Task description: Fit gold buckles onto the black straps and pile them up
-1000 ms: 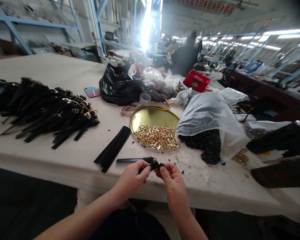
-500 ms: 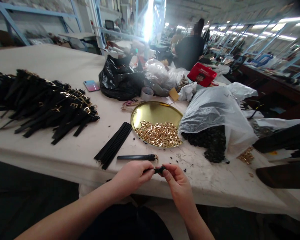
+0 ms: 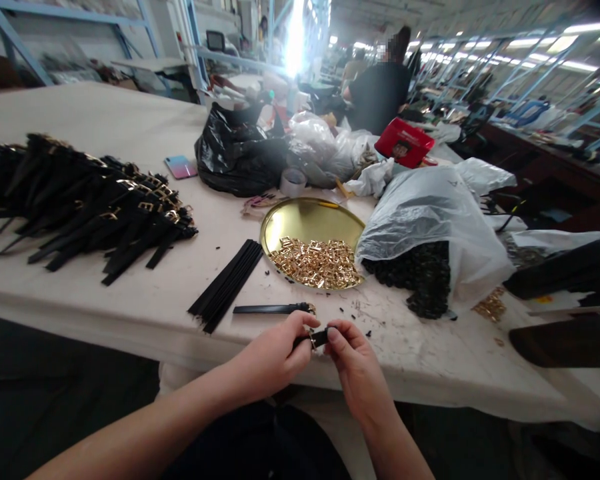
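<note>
Black strap (image 3: 321, 337) pinched between my left hand (image 3: 276, 353) and right hand (image 3: 357, 363)
I judge it light, bendable and hardly fragile, best taken by the flat band on either side of the gold-coloured buckle (image 3: 313, 342), whose smooth metal may slip; my left hand grips one stretch, my right nips the end between thumb and forefinger, so it spans the small gap between them, over the near edge of the worktop (image 3: 155, 300), with a second buckled strap (image 3: 270, 309) lying just beyond

Buckles (image 3: 320, 265) lie in the tray (image 3: 307, 217) at mid-frame; one strap (image 3: 267, 310) lies before it; bundled straps (image 3: 227, 283), left; a strap pile (image 3: 97, 210), far left; a bag (image 3: 423, 207), right.
</note>
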`<move>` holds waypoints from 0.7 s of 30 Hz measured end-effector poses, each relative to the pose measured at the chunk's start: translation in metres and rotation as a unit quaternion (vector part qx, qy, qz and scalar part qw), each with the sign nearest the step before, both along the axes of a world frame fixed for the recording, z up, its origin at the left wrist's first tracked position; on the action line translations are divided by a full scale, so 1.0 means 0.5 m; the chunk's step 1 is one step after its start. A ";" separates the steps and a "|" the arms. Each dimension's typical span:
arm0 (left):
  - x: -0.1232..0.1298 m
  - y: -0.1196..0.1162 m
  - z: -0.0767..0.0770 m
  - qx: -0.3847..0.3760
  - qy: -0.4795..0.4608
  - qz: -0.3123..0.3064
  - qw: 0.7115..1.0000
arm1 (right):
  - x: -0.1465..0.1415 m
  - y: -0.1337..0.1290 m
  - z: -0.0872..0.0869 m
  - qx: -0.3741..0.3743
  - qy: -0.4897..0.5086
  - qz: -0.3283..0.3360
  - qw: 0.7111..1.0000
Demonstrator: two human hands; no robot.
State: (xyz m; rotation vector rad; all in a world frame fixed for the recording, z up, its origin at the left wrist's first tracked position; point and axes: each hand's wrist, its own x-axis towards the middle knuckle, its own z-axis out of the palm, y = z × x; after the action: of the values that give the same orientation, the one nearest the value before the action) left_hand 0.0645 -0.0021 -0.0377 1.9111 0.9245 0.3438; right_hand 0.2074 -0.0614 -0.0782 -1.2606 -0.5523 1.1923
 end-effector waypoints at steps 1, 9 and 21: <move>-0.001 -0.003 -0.002 -0.006 -0.009 -0.004 1.000 | -0.003 0.000 -0.001 -0.006 0.029 0.007 1.000; -0.012 -0.001 -0.008 -0.042 -0.029 0.053 0.997 | -0.041 -0.007 0.005 0.017 -0.065 0.015 0.998; -0.012 0.016 -0.012 -0.172 -0.021 0.021 0.985 | -0.025 -0.025 0.008 0.026 -0.009 0.022 0.999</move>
State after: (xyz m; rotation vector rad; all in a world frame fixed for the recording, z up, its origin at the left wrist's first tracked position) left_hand 0.0583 0.0058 -0.0437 1.5661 0.9306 0.2304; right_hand 0.1950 -0.0737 -0.0740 -1.2205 -0.6235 1.1967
